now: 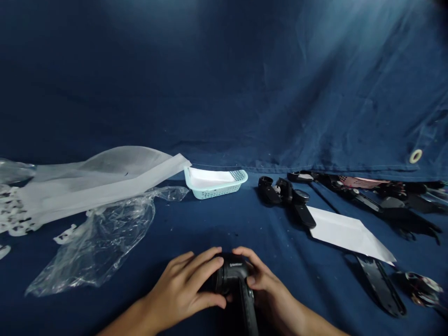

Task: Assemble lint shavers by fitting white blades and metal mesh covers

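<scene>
Low in the middle of the view is a black handheld device (236,270) with a rounded head, small light lettering and a long handle running toward me. Its exact kind I cannot make out. My left hand (185,284) is closed around the left side of the head, fingers over the top and thumb below. On the other side, my right hand (268,284) grips the head with index finger on top and thumb near the handle joint. Its lower fingers are hidden behind the handle.
A light blue basket (217,192) holding white paper stands at the back. Left lie clear plastic bags (105,238) and a white sheet (105,182). Right are black device parts (285,191), a white paper (350,233), a black shell (381,284) and a pink basket (364,183).
</scene>
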`<state>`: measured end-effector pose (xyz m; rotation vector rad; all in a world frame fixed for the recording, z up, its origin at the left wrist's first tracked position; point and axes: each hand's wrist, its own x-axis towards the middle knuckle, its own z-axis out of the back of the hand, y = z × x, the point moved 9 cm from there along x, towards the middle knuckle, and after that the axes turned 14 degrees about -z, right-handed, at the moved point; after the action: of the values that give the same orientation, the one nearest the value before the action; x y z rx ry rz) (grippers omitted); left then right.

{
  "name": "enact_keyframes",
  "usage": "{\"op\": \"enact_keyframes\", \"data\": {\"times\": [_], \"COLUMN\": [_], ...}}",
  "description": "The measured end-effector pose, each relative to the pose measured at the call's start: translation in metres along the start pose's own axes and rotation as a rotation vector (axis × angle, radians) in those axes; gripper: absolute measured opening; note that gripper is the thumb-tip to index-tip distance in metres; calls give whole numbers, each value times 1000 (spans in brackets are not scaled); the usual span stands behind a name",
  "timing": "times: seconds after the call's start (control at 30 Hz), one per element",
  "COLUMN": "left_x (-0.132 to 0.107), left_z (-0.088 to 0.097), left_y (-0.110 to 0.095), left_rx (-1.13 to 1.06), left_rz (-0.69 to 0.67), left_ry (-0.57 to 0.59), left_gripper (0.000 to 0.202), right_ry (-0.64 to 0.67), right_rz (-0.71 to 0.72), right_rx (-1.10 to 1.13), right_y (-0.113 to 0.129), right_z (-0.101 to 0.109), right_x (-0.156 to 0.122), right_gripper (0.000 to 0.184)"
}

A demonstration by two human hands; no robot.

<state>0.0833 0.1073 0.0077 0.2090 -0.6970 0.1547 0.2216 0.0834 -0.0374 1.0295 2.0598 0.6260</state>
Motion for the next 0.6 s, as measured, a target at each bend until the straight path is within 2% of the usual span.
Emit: {"op": "enact_keyframes", "data": {"times": [0.43, 0.6], "left_x": [3, 3], "left_z": [-7, -5], "left_y": [5, 6], "left_rx": [-33, -7], "left_rz": [25, 25], "left_ry": [41, 34], "left_gripper": [56, 56], "right_ry": [30, 69], "right_rz": [-4, 64], "right_rx": [-52, -63], "right_y": [3, 4], "right_z": [1, 2], "right_x": [2, 1], "right_gripper": [55, 53]}}
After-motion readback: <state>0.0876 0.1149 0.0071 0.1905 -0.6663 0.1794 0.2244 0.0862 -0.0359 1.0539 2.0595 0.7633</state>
